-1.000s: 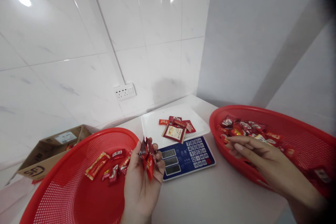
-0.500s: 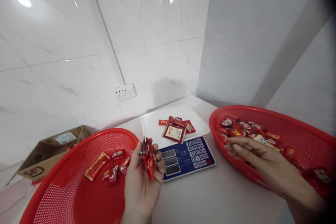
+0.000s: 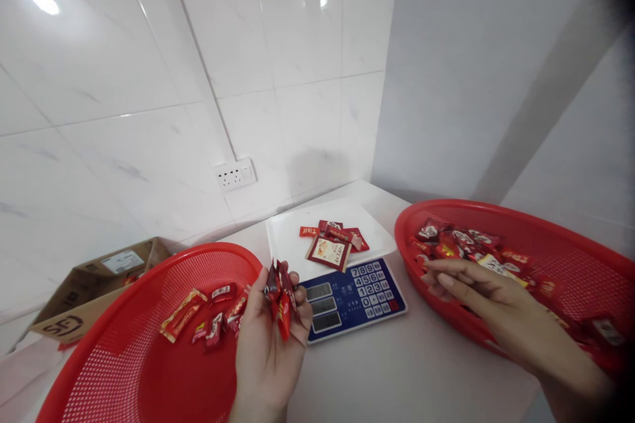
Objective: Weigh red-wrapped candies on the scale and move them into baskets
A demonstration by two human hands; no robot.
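My left hand is palm up beside the left red basket, its fingers curled round several wrapped candies in red and dark red wrappers. Over the near rim of the right red basket is my right hand, thumb and fingers pressed together. Whatever is between those fingertips is hidden or too small to make out. Below and behind it lies a pile of wrapped candies. Between the baskets, a digital scale carries several red packets on its white pan.
Several wrapped snacks lie inside the left basket. Behind that basket stands an open cardboard box. The white table meets a tiled wall with a socket, and a grey wall rises on the right.
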